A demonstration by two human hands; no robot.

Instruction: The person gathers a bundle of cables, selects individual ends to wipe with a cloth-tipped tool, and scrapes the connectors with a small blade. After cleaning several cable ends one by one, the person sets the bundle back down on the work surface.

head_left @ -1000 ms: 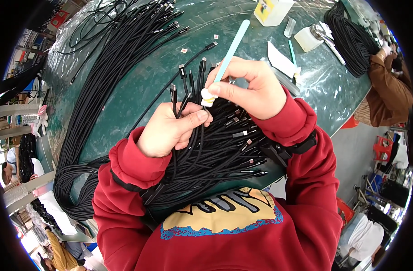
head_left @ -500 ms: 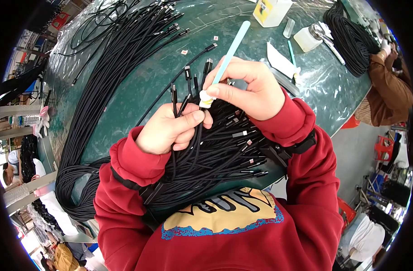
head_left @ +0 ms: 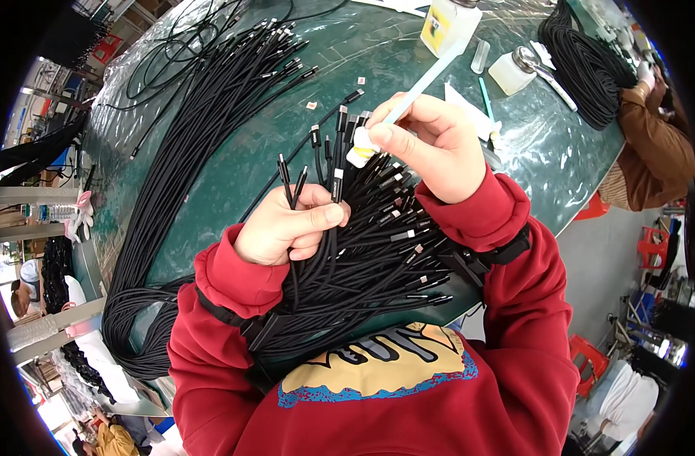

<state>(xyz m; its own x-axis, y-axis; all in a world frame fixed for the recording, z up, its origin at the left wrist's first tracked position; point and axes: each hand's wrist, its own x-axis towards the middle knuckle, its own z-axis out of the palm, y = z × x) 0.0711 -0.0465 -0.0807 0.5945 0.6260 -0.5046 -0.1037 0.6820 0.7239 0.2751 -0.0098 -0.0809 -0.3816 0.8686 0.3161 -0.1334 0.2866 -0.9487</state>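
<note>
Grasping at least three black cables (head_left: 337,191) in left hand (head_left: 287,226) over green table (head_left: 260,114): slim black plugs (head_left: 284,173), bright metal tips, pointing far; pinching one pale-blue stick (head_left: 423,84) and one white-yellow wad (head_left: 363,150) in right hand (head_left: 433,142), just right of those plugs; many loose cables (head_left: 347,285) nearer, uncountable; far right: one yellow-labelled bottle (head_left: 448,30), one metal-capped bottle (head_left: 509,74); far middle: two small tags (head_left: 361,80)

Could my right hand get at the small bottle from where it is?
Probably, though your right hand holds a pale stick; nothing tall seems to stand between it and the small bottle.
</note>
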